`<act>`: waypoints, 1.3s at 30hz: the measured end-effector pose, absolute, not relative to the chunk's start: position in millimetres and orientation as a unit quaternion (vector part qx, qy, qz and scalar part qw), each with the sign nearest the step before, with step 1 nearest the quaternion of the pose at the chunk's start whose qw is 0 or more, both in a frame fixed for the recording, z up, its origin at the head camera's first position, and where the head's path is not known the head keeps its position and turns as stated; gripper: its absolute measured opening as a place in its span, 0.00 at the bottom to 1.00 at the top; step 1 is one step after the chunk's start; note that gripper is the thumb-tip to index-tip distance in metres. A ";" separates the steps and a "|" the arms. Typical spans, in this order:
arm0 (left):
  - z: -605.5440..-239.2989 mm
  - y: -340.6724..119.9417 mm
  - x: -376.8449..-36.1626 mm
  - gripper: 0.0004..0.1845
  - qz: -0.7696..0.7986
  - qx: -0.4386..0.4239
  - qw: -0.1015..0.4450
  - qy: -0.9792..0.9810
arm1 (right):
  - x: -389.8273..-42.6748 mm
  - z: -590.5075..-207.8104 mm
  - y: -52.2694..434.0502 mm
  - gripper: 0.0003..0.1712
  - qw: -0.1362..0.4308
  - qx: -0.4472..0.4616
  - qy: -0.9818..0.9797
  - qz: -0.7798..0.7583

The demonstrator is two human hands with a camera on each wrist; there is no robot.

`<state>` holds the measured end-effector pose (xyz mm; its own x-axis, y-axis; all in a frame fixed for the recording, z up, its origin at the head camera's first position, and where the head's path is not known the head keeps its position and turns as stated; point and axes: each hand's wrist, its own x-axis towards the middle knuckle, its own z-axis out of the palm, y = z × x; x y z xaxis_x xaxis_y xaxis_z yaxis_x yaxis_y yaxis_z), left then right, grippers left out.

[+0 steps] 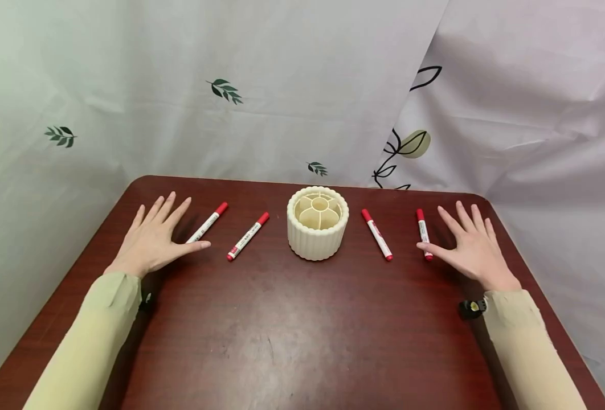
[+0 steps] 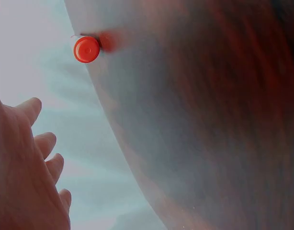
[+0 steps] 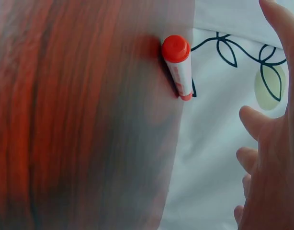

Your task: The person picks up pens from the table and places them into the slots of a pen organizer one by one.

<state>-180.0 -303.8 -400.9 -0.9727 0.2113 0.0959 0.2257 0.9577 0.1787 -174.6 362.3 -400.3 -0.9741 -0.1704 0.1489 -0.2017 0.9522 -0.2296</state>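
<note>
Four red-capped markers on a dark wooden table [image 1: 302,330], two on each side of a cream ribbed holder [image 1: 317,223] at the centre.

Far-left marker [image 1: 208,222] just at 3 o'clock of the left hand [image 1: 155,239], its lower end touching or very nearly touching the thumb tip. Inner-left marker [image 1: 248,236] farther toward 3 o'clock, between that hand and the holder, apart from both. Far-right marker [image 1: 424,234] just at 9 o'clock of the right hand [image 1: 470,247], lower end at the thumb tip; contact not clear. Inner-right marker [image 1: 376,234] farther toward 9 o'clock, between that hand and the holder.

Left hand flat on the table, palm down, fingers spread and straight, thumb out toward 3 o'clock, gripping nothing. Right hand likewise flat and spread wide, thumb toward 9 o'clock, holding nothing. Both wrist views blurred: a red cap end-on past the fingers [image 2: 46,143] on the left, a capped marker beside the fingers [image 3: 254,122] on the right.

Left pair: long axes slanted, caps toward 1 to 2 o'clock. Inner-right marker: cap toward 11 o'clock, other end toward 5. Far-right marker nearly straight, cap toward 12 o'clock.
</note>
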 end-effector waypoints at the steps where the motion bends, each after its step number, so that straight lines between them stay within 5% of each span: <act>1: -400.9 -303.9 -179.6 0.62 -0.095 -0.109 0.038 -0.989 | -175.3 -399.8 361.5 0.59 0.063 0.095 -0.986 0.124; 11: -395.7 -298.5 -177.5 0.62 -0.113 -0.114 0.057 -0.985 | -180.0 -391.6 353.2 0.58 0.100 0.110 -0.977 0.156; 28: -378.4 -215.0 -175.5 0.57 -0.366 -0.134 0.059 -0.919 | -171.9 -376.8 337.4 0.37 0.143 0.031 -0.949 0.278; 39: -385.4 -138.2 -182.7 0.58 -0.455 -0.181 0.050 -0.871 | -173.1 -389.6 332.7 0.37 0.091 0.011 -0.948 0.304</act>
<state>-182.7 -138.2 -385.4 -0.9295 0.2702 0.2511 0.3605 0.5209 0.7738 -173.1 332.7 -389.6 -0.9832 0.0340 0.1792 -0.0764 0.8153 -0.5740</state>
